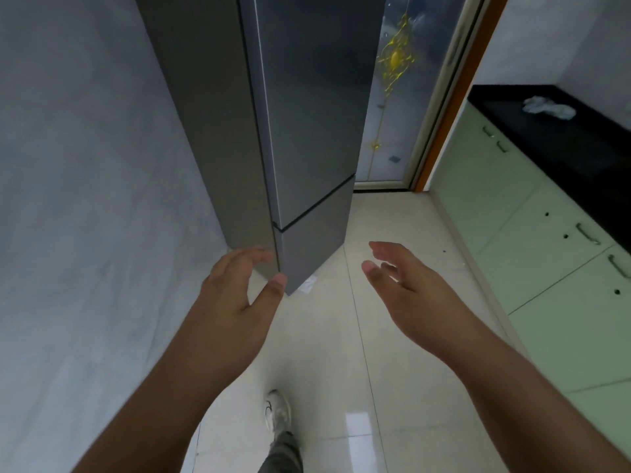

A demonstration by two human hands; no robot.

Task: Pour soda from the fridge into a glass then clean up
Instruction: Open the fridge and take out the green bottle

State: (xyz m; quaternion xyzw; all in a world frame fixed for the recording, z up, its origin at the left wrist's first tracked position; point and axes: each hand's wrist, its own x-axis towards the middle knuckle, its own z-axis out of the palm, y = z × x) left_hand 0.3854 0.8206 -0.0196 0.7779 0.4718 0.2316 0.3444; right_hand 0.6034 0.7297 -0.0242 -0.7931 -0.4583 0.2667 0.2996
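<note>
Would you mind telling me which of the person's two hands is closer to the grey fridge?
The left hand: its open fingers and thumb sit at the front corner edge of the grey metal fridge, while the right hand hangs open over the pale floor tiles, clear of it.

Blocked ahead by tall grey steel fridge (pixel 307 114), doors closed, tight against pale grey wall (pixel 85 165) on left. Open passage to right over glossy cream tiled floor (pixel 392 336), bounded by pale green cabinet fronts (pixel 512 216) under black countertop (pixel 563 138).
</note>
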